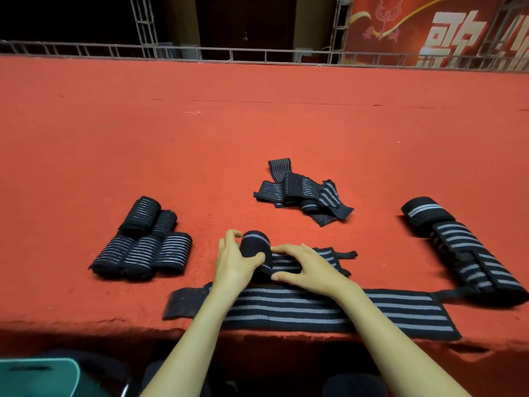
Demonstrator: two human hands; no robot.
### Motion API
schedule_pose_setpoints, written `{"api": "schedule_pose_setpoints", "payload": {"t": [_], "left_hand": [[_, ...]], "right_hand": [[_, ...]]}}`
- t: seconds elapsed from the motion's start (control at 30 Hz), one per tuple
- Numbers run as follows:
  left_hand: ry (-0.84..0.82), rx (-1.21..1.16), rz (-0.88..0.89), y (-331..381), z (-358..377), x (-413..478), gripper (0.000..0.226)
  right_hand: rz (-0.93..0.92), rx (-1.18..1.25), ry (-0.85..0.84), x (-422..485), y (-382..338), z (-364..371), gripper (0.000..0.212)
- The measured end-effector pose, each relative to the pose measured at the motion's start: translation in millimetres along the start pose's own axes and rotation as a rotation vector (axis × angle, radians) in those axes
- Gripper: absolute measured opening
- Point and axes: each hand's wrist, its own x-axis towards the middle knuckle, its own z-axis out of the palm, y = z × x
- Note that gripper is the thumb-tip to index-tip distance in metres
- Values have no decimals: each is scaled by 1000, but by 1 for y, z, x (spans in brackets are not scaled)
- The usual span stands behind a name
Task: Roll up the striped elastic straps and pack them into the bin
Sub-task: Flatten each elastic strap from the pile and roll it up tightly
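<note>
1. The left hand (233,260) gripped the part-wound roll (254,245), with its fingers curled over the far side and its thumb across the near end face.
2. The right hand (303,265) rested on the unwound tail (329,257) just beside the roll. Its fingers were nearly straight, pressing the tail flat and clasping nothing.
3. The roll sat on the red felt surface (257,124) near its front edge, between a cluster of finished rolls (143,247) and the wide-striped rolls (458,253). A loose heap (303,193) lay beyond it. A long flat strap (386,313) lay beneath both forearms.
4. Judgement: the strap looked light, soft and springy, so the coil would likely loosen if released. It is best held round the roll's girth, with the tail kept taut.
5. A teal object (37,371) at lower left was possibly the bin, but too little of it showed to confirm.
</note>
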Motion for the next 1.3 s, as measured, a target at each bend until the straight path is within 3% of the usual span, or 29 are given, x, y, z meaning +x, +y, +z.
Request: {"api": "schedule_pose_setpoints", "payload": {"t": [0.2,0.4,0.53,0.63,0.73,0.97,1.13,1.3], "left_hand": [[92,104,66,-16,-22,2,47],[86,153,258,0,5,-3,36],[-72,-73,242,12,15,-6,9],[-108,-132,207,14,17,-9,22],[-61,-119,159,10,16,-7,22],[-146,-95,-79,2,17,-7,57],[-144,-108,-67,6,27,-10,55],[-99,-150,-21,3,31,-7,52]], "right_hand": [[-40,-32,-40,24,-25,17,62],[-14,42,-32,7,-6,-2,45],[106,129,10,-10,12,-14,70],[140,222,25,-18,20,-14,91],[136,260,20,-20,21,-14,80],[135,263,-15,-25,25,-19,71],[163,267,-65,-25,23,-35,58],[166,229,-77,-19,14,-36,81]]}}
